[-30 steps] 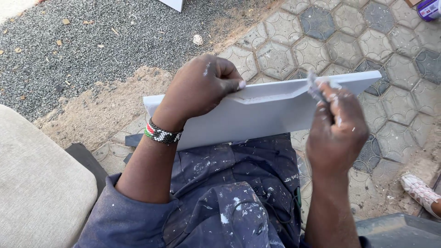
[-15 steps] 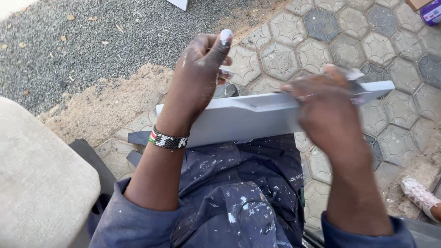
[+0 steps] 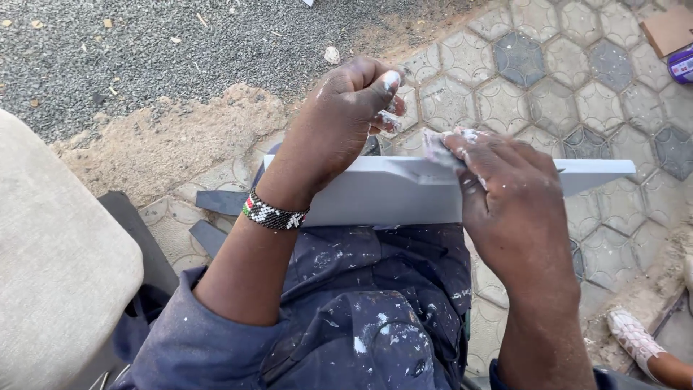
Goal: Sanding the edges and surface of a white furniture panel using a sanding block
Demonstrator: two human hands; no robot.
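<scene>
Head view shows me hexagon paving (image 3: 577,65) across the right of the ground, with a strip of sandy dirt (image 3: 180,137) and grey gravel (image 3: 144,50) beyond its left edge. I see a beige cushion (image 3: 58,267) filling the lower left, just beside my paint-flecked blue overalls (image 3: 375,303). Across my lap lies a long white panel (image 3: 382,191), its top edge facing up and its right end jutting out over the paving. My left hand (image 3: 339,130) hovers above the panel's left part, fingers curled in with white filler on the thumb tip; it pinches something small that I cannot make out. My right hand (image 3: 505,195) lies on the panel's top edge near the middle, fingertips pressing a small whitish scrap (image 3: 437,148) against it, and it hides much of the panel's right half. A beaded bracelet (image 3: 274,214) sits on my left wrist. At the lower right corner I see someone else's light shoe (image 3: 635,336) on the ground. Far top right sit a cardboard piece (image 3: 671,29) and a purple container (image 3: 682,65).
</scene>
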